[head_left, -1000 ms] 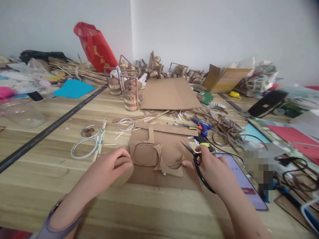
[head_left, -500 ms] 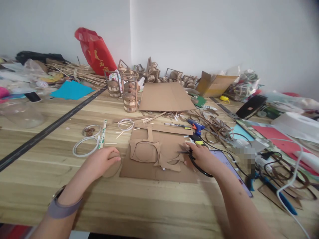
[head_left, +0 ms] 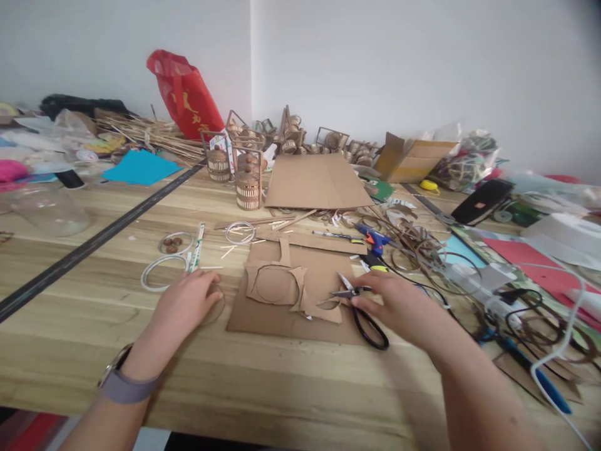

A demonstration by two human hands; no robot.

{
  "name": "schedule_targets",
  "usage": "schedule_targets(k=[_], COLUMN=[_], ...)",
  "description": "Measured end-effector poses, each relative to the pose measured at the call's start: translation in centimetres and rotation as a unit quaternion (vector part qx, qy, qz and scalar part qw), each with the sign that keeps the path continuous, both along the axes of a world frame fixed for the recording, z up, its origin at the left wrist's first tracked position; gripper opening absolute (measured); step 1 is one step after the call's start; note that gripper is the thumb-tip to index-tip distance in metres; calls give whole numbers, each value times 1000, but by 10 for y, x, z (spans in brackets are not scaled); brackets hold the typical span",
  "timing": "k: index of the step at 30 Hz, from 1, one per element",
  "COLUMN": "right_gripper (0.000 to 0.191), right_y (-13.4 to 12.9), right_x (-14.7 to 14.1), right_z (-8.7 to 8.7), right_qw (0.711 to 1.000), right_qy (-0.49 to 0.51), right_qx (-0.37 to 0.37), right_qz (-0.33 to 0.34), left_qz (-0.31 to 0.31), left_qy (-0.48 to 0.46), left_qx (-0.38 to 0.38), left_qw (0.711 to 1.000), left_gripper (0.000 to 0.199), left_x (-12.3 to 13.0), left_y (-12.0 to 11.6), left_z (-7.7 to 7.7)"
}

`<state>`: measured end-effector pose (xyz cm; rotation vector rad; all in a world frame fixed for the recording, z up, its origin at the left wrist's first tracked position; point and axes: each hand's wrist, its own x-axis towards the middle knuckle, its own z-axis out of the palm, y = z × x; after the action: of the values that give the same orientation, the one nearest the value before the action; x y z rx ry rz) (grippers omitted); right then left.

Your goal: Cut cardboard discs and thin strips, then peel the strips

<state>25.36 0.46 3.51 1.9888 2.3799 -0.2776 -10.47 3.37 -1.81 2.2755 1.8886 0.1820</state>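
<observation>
My left hand rests on the left side of the table, fingers curled over a round cardboard disc that they mostly cover. In my right hand are the black-handled scissors, pinched near the pivot and upper loop. Their blades are spread and point left, over the right edge of a cardboard sheet. On that sheet lies a smaller cardboard piece with a circle marked on it, beside a torn offcut with a curved cut edge.
White rings and brown beads lie beyond my left hand. A blue glue gun, a pen and tangled brown strips are at the right. Small baskets and a large cardboard sheet stand farther back.
My right hand has shifted right and loosened around the scissors, so their blades and lower loop show more. My left hand has moved slightly and now covers more of the disc.
</observation>
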Motion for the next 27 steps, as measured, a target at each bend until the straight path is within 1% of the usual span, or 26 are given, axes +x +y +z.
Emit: schedule_targets(k=[1, 2, 3, 4, 5, 8, 11, 13, 15, 19, 23, 27], right_gripper=[28, 24, 26, 31, 34, 24, 14, 13, 12, 14, 15, 14], right_y=[-4, -7, -9, -10, -10, -9, -9, -9, -9, -6, -7, -14], right_x=[-14, -28, -42, -53, -63, -78, -81, -82, -80, -72, -70, -77], right_z=[-2, -7, -14, -23, -33, -58, -72, -74, -72, -59, -49, -49], right_qw=[1000, 999, 998, 997, 997, 996, 996, 996, 997, 999, 1000, 1000], right_qy=[19, 29, 28, 11, 3, -23, -44, -49, -49, -28, -5, 3], right_qx=[20, 24, 44, 64, 67, 69, 67, 64, 55, 23, -2, 10], right_qz=[13, 25, 27, 38, 42, 44, 48, 46, 35, 8, 1, -7], left_qz=[-1, -2, -4, -6, -11, -24, -35, -45, -56, -67, -84, -97], left_qy=[11, 22, 28, 31, 32, 32, 35, 30, 20, 5, 4, 20], left_qx=[4, 6, 8, 12, 16, 42, 73, 81, 83, 86, 88, 70], left_qw=[1000, 1000, 1000, 999, 999, 998, 996, 995, 995, 994, 993, 993], left_gripper=[27, 28, 27, 27, 27, 26, 27, 27, 26, 21, 19, 19], left_x=[1, 3, 4, 6, 7, 9, 12, 15, 18, 25, 31, 38], left_y=[0, -1, -2, -2, -3, -5, -6, -6, -7, -8, -8, -8], left_z=[-1, -1, -2, -2, -3, -4, -3, -1, 1, 3, 7, 15])
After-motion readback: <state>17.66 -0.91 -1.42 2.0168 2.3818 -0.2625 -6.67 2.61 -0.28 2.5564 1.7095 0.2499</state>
